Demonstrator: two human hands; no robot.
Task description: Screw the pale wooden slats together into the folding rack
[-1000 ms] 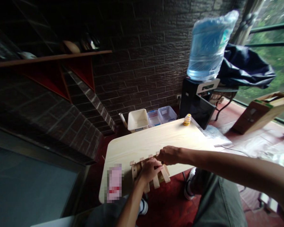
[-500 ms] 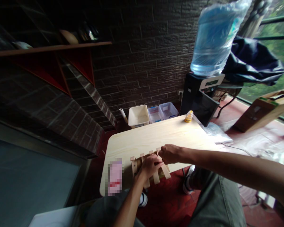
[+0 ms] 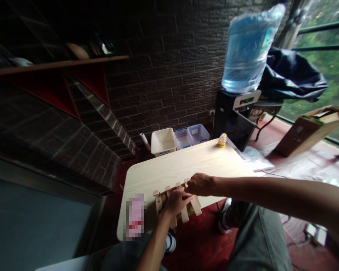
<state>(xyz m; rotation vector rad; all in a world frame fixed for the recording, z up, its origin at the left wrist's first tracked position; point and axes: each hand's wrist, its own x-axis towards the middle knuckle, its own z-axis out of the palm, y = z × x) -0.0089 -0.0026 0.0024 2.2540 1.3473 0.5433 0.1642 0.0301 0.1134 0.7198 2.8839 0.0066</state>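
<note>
A small slatted wooden rack lies at the front edge of the pale wooden table, some slat ends jutting past it. My left hand rests over the middle slats, its fingers bent round the wood and reaching toward the other hand. At the rack's far right corner, my right hand is closed in a fist against a slat end. Whatever sits inside that fist is hidden from above. The two hands nearly touch.
A pink blurred packet lies on the table's left. A small yellow-and-clear bottle stands at the far right corner. Behind are a cream bin and clear plastic boxes. A water dispenser stands back right.
The view has shifted slightly, so the whole scene sits a little to the left and lower. Both hands stay on the rack in much the same pose.
</note>
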